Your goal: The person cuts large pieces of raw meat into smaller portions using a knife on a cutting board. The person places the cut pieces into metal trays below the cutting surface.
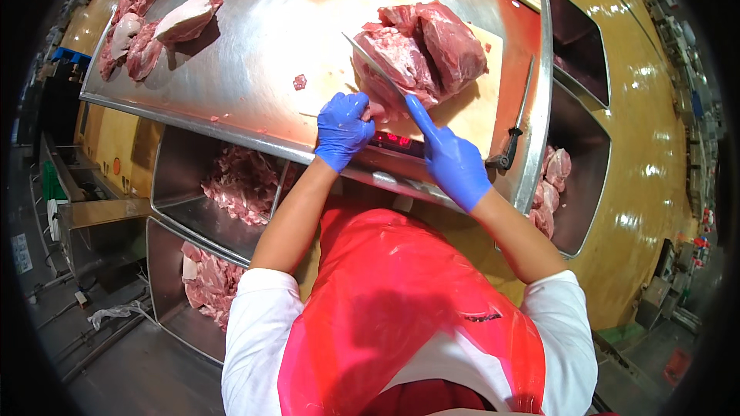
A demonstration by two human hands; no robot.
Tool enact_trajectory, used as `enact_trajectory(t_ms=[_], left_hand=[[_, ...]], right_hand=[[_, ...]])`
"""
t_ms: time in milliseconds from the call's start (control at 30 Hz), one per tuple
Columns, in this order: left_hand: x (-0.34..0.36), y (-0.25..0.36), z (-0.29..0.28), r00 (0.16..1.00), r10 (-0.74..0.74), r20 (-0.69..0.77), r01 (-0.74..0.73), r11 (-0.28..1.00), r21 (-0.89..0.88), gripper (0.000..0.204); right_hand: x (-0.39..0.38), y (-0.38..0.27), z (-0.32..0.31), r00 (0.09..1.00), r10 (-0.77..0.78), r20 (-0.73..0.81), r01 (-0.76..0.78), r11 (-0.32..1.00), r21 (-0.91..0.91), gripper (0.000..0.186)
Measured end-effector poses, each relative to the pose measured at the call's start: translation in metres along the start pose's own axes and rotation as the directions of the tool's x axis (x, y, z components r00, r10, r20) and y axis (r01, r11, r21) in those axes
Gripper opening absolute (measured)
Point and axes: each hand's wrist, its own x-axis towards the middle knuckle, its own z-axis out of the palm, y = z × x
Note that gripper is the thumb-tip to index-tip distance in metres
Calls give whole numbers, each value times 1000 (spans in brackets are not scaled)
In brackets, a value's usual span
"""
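At the cutting board (474, 119), right hand (455, 162) clamps a knife (375, 67), handle hidden; left hand (341, 131) clamps meat (455, 45)

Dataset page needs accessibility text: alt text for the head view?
Blue-gloved right hand holding a knife against a large piece of raw meat on a cutting board, while the blue-gloved left hand grips the meat's near edge. A sharpening steel lies to the right on the metal table; metal bins hold more meat.
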Motion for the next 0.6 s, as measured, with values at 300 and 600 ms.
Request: enact_trajectory(t_ms=[300,600], left_hand=[[6,-6,1,997,-22,-71,27,998,65,2],[22,72,-26,992,-67,-111,69,998,11,39]], right_hand=[[-79,64,-43,969,-6,245,50,984,-173,82],[-95,64,-72,987,99,-123,-56,947,317,65]])
